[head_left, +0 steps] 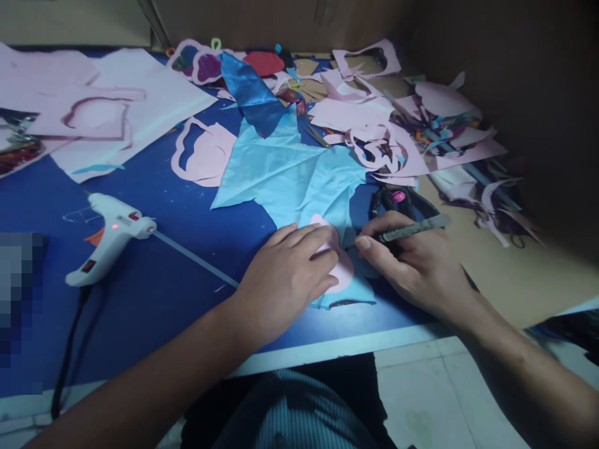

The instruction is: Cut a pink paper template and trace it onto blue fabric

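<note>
My left hand (pixel 292 274) lies flat with its fingers spread, pressing a pink paper cutout (pixel 344 269) with a rounded outline onto light blue satin fabric (pixel 294 171). The fingers cover much of the cutout. In my right hand (pixel 416 255) is a pen (pixel 414 228), held in a writing grip with its tip down at the cutout's right edge. The fabric spreads from under both hands toward the back of the table. Just beyond my right hand lie black-handled scissors (pixel 405 201), partly hidden.
A white glue gun (pixel 115 234) with a lit red light and a long glue stick lies at left, its cord (pixel 70 349) running off the front edge. Pink paper scraps (pixel 360 112) pile up at back right. Dark blue fabric (pixel 253 90) and white sheets (pixel 154 93) lie behind.
</note>
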Action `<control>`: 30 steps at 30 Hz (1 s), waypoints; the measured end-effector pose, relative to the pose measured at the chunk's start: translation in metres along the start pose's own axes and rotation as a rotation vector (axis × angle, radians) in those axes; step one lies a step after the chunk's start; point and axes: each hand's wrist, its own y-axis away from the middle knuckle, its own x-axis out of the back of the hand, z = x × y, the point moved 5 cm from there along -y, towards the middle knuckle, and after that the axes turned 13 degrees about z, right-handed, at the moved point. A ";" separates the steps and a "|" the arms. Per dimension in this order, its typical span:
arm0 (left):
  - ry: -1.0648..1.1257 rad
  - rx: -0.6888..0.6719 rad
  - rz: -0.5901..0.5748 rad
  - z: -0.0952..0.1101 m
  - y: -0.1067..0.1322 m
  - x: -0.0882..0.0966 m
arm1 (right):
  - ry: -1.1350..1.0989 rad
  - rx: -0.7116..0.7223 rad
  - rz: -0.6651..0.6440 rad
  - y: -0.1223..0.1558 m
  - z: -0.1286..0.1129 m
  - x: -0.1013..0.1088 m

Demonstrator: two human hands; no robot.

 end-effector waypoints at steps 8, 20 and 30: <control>-0.027 -0.011 -0.002 0.000 -0.001 -0.002 | 0.015 -0.065 0.184 0.023 0.000 0.014; -0.033 -0.011 -0.004 -0.001 0.000 -0.002 | 0.168 0.320 0.045 0.074 -0.040 -0.004; -0.042 -0.013 -0.010 -0.004 0.001 -0.003 | 0.316 0.325 0.079 0.089 -0.047 -0.009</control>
